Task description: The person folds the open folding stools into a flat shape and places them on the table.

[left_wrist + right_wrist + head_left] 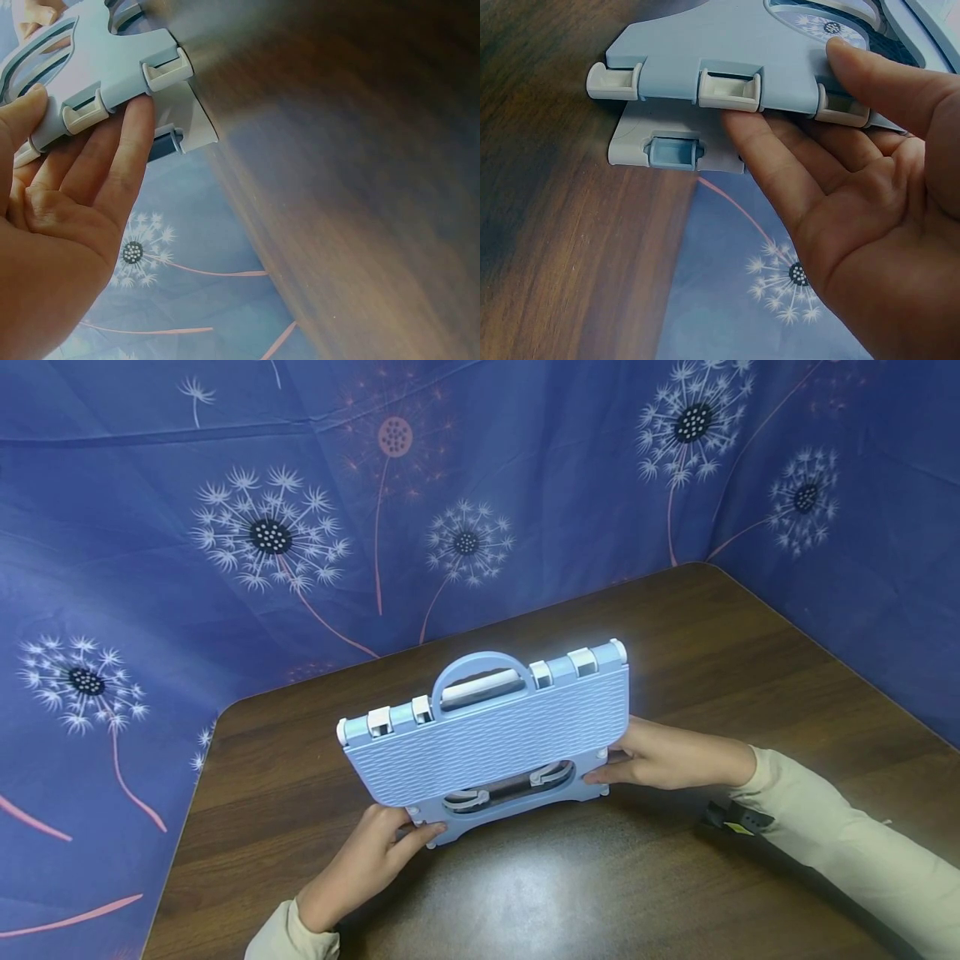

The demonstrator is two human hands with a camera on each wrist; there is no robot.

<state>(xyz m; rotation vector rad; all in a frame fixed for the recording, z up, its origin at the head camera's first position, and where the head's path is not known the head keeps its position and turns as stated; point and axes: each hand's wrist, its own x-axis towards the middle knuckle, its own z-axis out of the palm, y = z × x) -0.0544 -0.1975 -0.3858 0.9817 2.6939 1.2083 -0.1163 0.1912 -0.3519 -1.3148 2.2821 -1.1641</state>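
Note:
A light blue plastic folding step stool [495,739], with white hinge pieces and an arched carry handle [483,658] on top, is held over the middle of the table. It looks partly folded, its textured panel facing the head camera. My left hand [367,852] grips its lower left side, thumb on the near face. On the opposite side, my right hand [660,756] holds the lower right edge with the thumb in front. Both wrist views show fingers behind the hinged side panel [124,56] and thumbs over its face. A white panel [682,135] shows beyond it.
The brown wooden table [750,668] has rounded back corners. A blue cloth with dandelion prints [525,485] hangs along its back and sides. Under the right sleeve is a black strap [738,817] with a yellow mark.

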